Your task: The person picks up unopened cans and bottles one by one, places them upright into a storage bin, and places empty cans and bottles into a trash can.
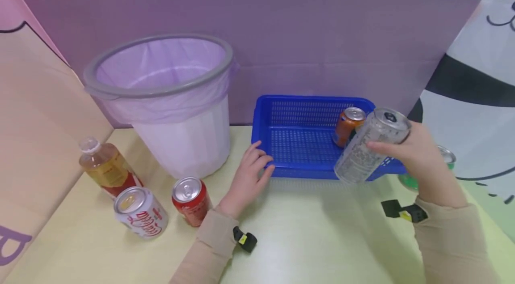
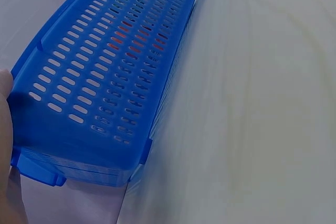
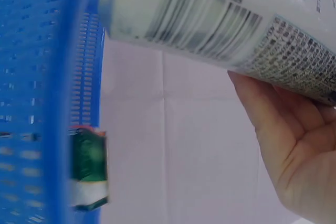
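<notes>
A tall silver-grey drink can (image 1: pixel 368 145) is held tilted in my right hand (image 1: pixel 416 150), over the front right part of the blue plastic basket (image 1: pixel 261 118). Its barcode side (image 3: pixel 205 22) fills the top of the right wrist view. An orange drink can (image 1: pixel 345 128) stands inside the basket, partly hidden by the silver can. My left hand (image 1: pixel 250 176) is at the basket's front left corner, its fingers loosely spread at the rim. A green and white item (image 3: pixel 88 166) shows by the basket in the right wrist view; its kind is unclear.
A white bin (image 1: pixel 189 145) with a purple liner stands back left. Nearby are a plastic bottle (image 1: pixel 110 165), a white Coca-Cola can (image 1: pixel 142 214) and a red can (image 1: pixel 192 203). A green can (image 1: pixel 409 182) sits behind my right wrist. A curtain-like backdrop (image 1: pixel 289 20) rises behind the table.
</notes>
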Demonstrator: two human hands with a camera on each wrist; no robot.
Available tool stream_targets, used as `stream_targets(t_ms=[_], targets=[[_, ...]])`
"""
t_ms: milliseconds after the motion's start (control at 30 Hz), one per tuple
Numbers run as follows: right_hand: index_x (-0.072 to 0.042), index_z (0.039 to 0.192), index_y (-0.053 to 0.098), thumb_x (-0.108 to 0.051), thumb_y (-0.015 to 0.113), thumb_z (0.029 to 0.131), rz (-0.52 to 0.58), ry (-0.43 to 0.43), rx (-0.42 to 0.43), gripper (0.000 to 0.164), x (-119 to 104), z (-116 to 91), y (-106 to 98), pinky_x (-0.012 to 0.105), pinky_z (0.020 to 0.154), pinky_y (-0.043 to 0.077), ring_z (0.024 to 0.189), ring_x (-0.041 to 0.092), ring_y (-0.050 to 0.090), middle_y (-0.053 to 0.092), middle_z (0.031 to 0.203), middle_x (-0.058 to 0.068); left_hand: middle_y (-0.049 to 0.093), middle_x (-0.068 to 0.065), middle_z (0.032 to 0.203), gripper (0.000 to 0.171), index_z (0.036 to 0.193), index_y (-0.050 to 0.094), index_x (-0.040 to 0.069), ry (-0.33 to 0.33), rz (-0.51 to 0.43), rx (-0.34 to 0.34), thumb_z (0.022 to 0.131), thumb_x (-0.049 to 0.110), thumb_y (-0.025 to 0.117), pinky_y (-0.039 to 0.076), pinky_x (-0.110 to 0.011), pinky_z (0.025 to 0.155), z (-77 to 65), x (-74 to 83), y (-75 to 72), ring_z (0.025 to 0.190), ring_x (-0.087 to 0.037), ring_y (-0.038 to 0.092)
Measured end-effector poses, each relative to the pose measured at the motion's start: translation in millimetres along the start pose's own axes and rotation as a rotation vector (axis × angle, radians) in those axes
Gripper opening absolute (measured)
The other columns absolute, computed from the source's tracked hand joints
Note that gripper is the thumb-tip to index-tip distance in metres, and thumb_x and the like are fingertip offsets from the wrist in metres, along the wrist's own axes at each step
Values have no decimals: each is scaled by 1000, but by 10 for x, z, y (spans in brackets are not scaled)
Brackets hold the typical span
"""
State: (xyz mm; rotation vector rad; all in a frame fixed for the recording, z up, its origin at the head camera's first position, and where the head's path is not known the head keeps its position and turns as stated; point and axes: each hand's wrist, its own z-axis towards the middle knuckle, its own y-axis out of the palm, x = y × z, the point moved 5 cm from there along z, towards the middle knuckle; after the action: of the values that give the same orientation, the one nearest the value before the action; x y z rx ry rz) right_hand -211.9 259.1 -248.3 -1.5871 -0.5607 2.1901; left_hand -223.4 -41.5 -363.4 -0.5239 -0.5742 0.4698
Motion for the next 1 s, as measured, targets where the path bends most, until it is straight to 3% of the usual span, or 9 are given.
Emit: stream_targets(t_ms=[133,233,367,433,500,633,733,867,1000], targets=[[-28,111,56,-3,69,82,51,-3,-12,40,-141,222,2,9,75,51,87,-3,62,64,95,-24,59,-13,98,15,99,65,0,-12,7,-4,90,11,61,30,-46,116,-2,-7,2,128,-39,43],[-18,115,57,-14,70,85,28,65,-16,34,-210,375,-14,10,73,51,86,-4,61,63,92,-25,59,-12,99,15,99,65,0,-21,16,-7,90,11,61,31,-46,116,-5,-16,12,129,-39,43],[-7,125,51,-35,71,83,-69,180,-7,54,-274,562,-21,12,70,51,84,-5,59,59,88,-27,59,-12,99,16,100,65,0,-27,14,-19,91,12,60,29,-45,116,-6,-26,26,130,-39,42],[-5,127,49,-38,71,83,-49,203,-11,59,-304,656,10,11,70,52,85,-4,59,59,89,-26,59,-12,100,17,100,65,0,-29,13,-24,91,13,60,28,-45,117,-3,-29,25,130,-39,42],[-7,128,49,-37,71,83,9,200,-1,58,-331,747,59,11,70,52,87,-3,59,59,92,-24,59,-12,100,16,100,65,1,-31,16,-25,91,13,60,28,-44,117,-1,-34,17,130,-37,42],[-8,127,51,-29,74,82,238,210,35,55,-331,902,183,15,71,53,89,2,60,61,97,-17,59,-11,99,16,100,65,1,-22,21,-15,91,13,59,30,-43,116,1,-25,-7,129,-38,42],[-9,129,51,-30,77,78,351,254,71,61,-308,1000,271,25,83,52,94,7,59,61,104,-10,59,-12,98,15,99,65,1,-18,12,-6,91,12,59,30,-44,116,0,-27,-22,128,-39,43],[-9,132,50,-39,77,76,291,286,117,69,-264,1111,373,38,96,47,100,11,57,58,111,-6,59,-12,98,15,99,65,1,-18,8,4,91,11,59,28,-43,117,-5,-44,-33,128,-39,43],[-10,129,52,-48,75,75,152,279,147,70,-186,1182,475,38,94,48,102,12,55,59,113,-3,59,-12,97,14,98,65,1,-3,10,23,90,11,60,28,-43,117,-9,-58,-37,127,-40,44]])
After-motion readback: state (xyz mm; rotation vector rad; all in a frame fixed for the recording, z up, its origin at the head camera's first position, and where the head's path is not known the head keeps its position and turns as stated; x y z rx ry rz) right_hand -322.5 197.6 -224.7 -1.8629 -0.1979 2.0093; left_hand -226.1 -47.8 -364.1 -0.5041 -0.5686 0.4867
